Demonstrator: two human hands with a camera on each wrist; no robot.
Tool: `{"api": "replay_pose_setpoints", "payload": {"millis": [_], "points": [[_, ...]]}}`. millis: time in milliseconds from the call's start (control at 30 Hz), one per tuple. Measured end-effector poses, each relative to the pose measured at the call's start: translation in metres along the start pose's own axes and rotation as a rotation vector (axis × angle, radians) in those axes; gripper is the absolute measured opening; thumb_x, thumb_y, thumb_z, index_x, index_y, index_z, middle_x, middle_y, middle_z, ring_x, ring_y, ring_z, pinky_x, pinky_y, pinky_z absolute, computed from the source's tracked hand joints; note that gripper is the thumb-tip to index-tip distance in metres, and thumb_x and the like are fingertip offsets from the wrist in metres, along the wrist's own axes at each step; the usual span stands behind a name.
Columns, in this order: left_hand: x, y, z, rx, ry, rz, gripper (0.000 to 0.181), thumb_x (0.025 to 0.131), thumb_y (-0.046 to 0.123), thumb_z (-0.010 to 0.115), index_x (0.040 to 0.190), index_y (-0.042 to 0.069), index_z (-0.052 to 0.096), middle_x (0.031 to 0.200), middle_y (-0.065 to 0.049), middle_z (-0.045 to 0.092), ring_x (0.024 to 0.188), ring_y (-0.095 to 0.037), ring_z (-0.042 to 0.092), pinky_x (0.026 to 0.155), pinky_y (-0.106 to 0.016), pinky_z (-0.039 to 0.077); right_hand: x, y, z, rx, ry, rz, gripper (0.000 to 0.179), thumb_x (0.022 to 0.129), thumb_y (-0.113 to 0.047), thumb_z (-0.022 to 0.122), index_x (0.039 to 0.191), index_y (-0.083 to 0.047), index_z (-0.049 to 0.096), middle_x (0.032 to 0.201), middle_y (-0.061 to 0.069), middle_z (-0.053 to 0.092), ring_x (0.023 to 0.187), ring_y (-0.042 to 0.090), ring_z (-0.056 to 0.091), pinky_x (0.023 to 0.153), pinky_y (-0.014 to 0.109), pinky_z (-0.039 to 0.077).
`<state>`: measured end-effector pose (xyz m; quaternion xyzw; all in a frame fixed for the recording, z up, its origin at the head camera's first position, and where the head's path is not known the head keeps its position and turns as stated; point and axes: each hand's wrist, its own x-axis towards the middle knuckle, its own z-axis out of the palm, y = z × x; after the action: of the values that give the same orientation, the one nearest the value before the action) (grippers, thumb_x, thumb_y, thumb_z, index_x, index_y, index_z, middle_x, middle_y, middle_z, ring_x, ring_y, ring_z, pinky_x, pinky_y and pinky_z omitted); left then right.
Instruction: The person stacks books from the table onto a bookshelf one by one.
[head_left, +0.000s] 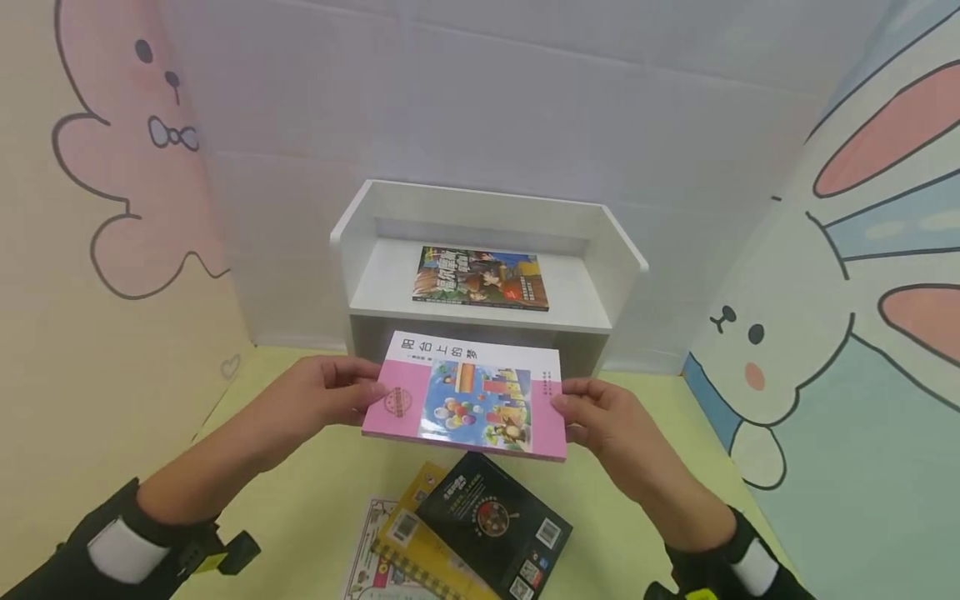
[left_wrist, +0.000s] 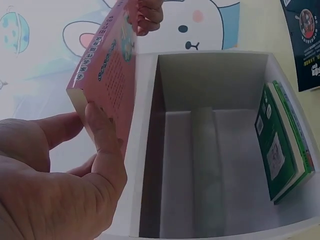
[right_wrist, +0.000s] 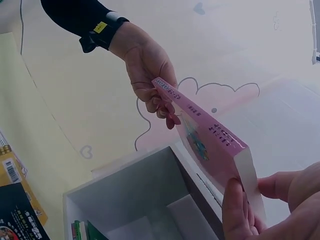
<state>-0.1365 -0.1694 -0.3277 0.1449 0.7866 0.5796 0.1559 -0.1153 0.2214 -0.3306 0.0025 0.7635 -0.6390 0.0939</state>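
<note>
A pink and white book (head_left: 480, 398) with a picture of balloons on its cover is held level between both hands, in front of the white shelf unit (head_left: 491, 193). My left hand (head_left: 326, 392) pinches its left edge, thumb on top and fingers beneath. The right hand (head_left: 611, 425) grips the opposite edge the same way. On the upper shelf lies a comic-style book (head_left: 482, 277) with a colourful cover. Both wrist views show the pink book's underside and spine; the left wrist view also shows green books (left_wrist: 282, 142) standing in the lower compartment.
Below the held book, a black book (head_left: 495, 525) overlaps a yellow spiral-bound book (head_left: 420, 533) on the pale yellow-green tabletop (head_left: 285, 500). A white printed booklet (head_left: 375, 558) lies partly under them. Walls with cartoon animals stand on both sides.
</note>
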Motion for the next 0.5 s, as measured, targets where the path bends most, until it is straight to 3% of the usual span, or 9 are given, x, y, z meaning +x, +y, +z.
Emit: {"api": "replay_pose_setpoints", "payload": {"millis": [200, 500], "points": [[0.021, 0.021, -0.009, 0.069, -0.003, 0.018, 0.052, 0.11, 0.03, 0.071, 0.151, -0.001, 0.063, 0.136, -0.012, 0.076, 0.115, -0.026, 0.077, 0.111, -0.052, 0.056, 0.019, -0.021, -0.014, -0.031, -0.004, -0.036, 0.055, 0.111, -0.031, 0.071, 0.15, 0.006, 0.057, 0.149, 0.019, 0.064, 0.121, 0.026, 0.07, 0.102, 0.026, 0.058], [0.062, 0.044, -0.024, 0.097, 0.03, -0.019, 0.061, 0.11, 0.034, 0.071, 0.156, -0.004, 0.057, 0.142, -0.018, 0.072, 0.119, -0.029, 0.072, 0.116, -0.053, 0.052, 0.056, -0.048, -0.025, -0.056, 0.014, -0.018, 0.062, 0.112, -0.035, 0.068, 0.157, 0.005, 0.051, 0.155, 0.021, 0.059, 0.126, 0.025, 0.066, 0.103, 0.021, 0.056]]}}
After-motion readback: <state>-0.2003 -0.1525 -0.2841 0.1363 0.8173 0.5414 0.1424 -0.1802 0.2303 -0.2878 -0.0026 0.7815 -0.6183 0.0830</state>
